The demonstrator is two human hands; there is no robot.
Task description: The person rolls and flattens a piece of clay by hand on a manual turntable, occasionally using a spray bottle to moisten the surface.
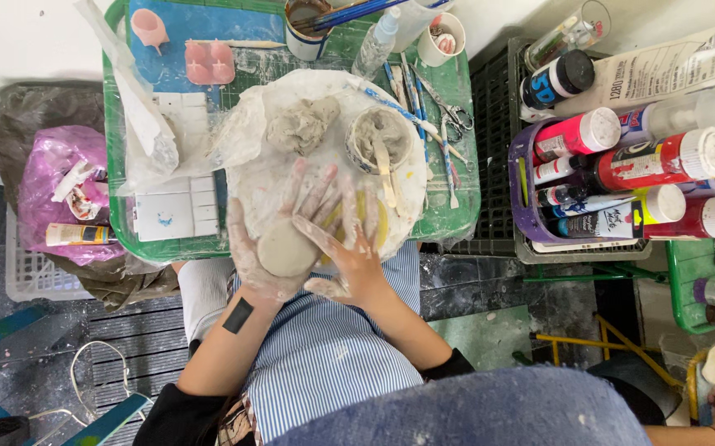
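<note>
Here, just below the white plate [411, 194] on the green surface [456, 83], the left hand [262, 248] cups a flat clay disc [285, 249] while the right hand [349, 248], fingers spread, presses its edge, with the clay lump [304, 124] and clay-filled cup [380, 139] on the plate.

Clay lump [302, 124] and bowl [380, 139] close ahead (brushes [411, 111] rightward), bare tray [171, 216] left.

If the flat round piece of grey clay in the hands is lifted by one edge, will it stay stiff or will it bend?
The clay disc would probably sag: it looks soft and wet, and the same grey smears coat the left hand and right hand. It likely feels heavy for its size, being solid. It may also stick rather than slip, given how clay clings to the fingers.
</note>
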